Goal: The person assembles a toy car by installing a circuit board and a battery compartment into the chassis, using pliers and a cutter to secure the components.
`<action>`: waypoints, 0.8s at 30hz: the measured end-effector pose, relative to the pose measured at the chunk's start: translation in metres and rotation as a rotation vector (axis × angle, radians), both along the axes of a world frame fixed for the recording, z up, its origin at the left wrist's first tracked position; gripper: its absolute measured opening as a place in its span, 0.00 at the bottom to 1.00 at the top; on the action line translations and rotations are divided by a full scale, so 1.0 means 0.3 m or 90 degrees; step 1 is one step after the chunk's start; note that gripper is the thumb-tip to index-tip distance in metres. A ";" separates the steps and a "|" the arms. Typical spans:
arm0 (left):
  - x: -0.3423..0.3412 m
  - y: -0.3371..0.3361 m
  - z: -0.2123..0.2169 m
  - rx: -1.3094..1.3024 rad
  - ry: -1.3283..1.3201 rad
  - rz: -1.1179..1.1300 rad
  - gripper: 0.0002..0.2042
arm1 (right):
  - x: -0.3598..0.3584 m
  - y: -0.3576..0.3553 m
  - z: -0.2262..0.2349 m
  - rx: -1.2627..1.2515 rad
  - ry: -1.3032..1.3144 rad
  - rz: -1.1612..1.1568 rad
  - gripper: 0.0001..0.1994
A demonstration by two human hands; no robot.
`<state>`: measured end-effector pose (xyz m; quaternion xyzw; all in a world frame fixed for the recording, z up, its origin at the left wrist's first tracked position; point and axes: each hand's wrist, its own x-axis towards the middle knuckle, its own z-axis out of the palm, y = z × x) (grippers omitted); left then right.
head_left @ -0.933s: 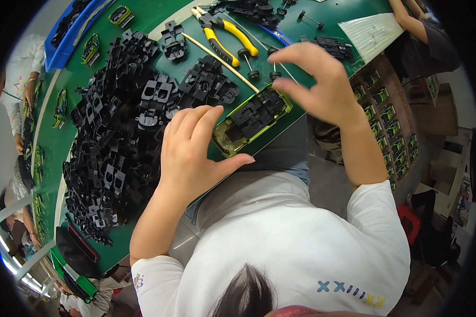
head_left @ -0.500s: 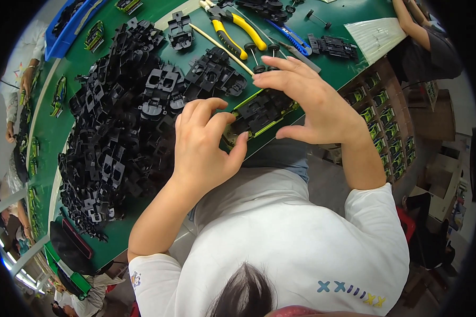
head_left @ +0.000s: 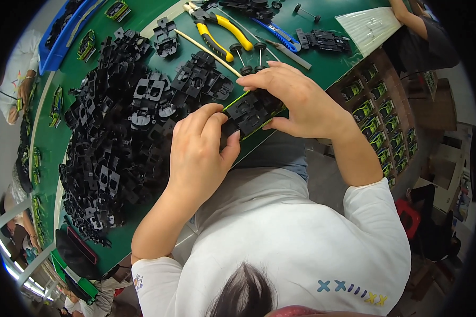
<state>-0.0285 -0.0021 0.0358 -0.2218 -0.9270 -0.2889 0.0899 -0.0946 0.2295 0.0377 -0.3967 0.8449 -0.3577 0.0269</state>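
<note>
Between my hands, near the table's front edge, is a toy car (head_left: 253,112), underside up, with a black chassis base inside its bright green body. My left hand (head_left: 198,145) grips its left end between thumb and fingers. Around its right end closes my right hand (head_left: 304,105), fingers on the far edge and thumb on the near edge. The fingers partly cover both ends. Just beyond lie two wheel axles (head_left: 247,69) and a thin wooden stick (head_left: 206,51).
A big heap of black chassis parts (head_left: 111,153) spreads to the left. Yellow-handled pliers (head_left: 219,31), a blue utility knife (head_left: 277,34) and a loose chassis (head_left: 322,40) lie at the back. Finished-looking green cars fill a compartmented tray (head_left: 365,113) at right. A blue bin (head_left: 50,58) stands far left.
My right hand has moved in and closed on the car's right end; it was spread and apart before. The whole table view has shifted slightly left.
</note>
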 end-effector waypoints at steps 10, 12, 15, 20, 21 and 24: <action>-0.007 0.016 -0.001 0.021 0.174 -0.016 0.16 | 0.004 -0.004 -0.039 -0.047 -0.013 -0.021 0.41; -0.005 0.019 -0.005 0.028 0.172 -0.011 0.17 | 0.004 -0.003 -0.042 -0.071 0.012 -0.031 0.43; -0.006 0.008 -0.004 0.037 0.175 0.000 0.17 | 0.010 0.005 -0.011 -0.126 0.042 -0.032 0.40; -0.017 -0.003 0.001 0.091 0.187 0.015 0.17 | -0.006 0.024 0.031 -0.133 0.073 -0.010 0.30; -0.023 -0.017 -0.008 0.063 0.189 0.004 0.24 | -0.008 0.024 0.032 -0.135 0.049 -0.016 0.29; -0.033 -0.021 0.012 0.186 0.149 0.048 0.34 | -0.045 0.022 0.049 -0.157 0.078 -0.035 0.28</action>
